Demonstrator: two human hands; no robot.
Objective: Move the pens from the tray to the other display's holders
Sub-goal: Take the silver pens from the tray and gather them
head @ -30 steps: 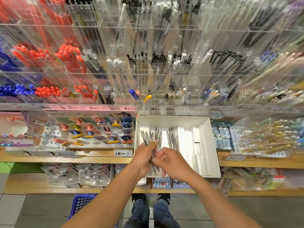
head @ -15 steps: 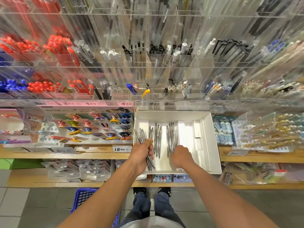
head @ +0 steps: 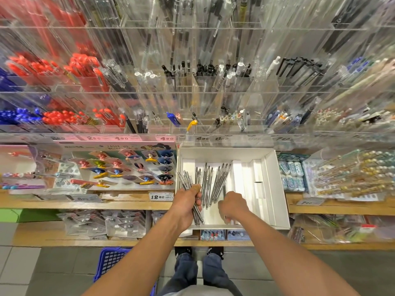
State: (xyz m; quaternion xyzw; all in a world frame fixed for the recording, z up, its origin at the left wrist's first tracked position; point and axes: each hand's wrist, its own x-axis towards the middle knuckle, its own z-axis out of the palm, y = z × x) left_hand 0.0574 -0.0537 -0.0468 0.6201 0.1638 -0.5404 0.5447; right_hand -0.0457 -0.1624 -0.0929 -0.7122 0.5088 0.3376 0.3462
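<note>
A white cardboard tray (head: pixel 275 184) sits on the wooden shelf and holds several silver pens (head: pixel 215 180) lying lengthwise. My left hand (head: pixel 188 199) grips a bundle of silver pens (head: pixel 186 180) over the tray's left side. My right hand (head: pixel 232 206) is down in the tray near its front edge, fingers curled at the lower ends of the loose pens; whether it holds one is hidden. Above, clear acrylic holders (head: pixel 213 86) stand in tiers, some filled with pens.
A colourful pen display card (head: pixel 128 165) lies left of the tray. Packs of erasers (head: pixel 291 174) and beaded pens (head: pixel 352 174) lie to the right. A wooden shelf edge (head: pixel 106 202) runs across. A blue basket (head: pixel 113 261) stands on the floor by my feet.
My hands have separated: the left keeps the pen bundle at the tray's left, the right has moved rightwards and down into the tray. The view has tilted slightly upwards.
</note>
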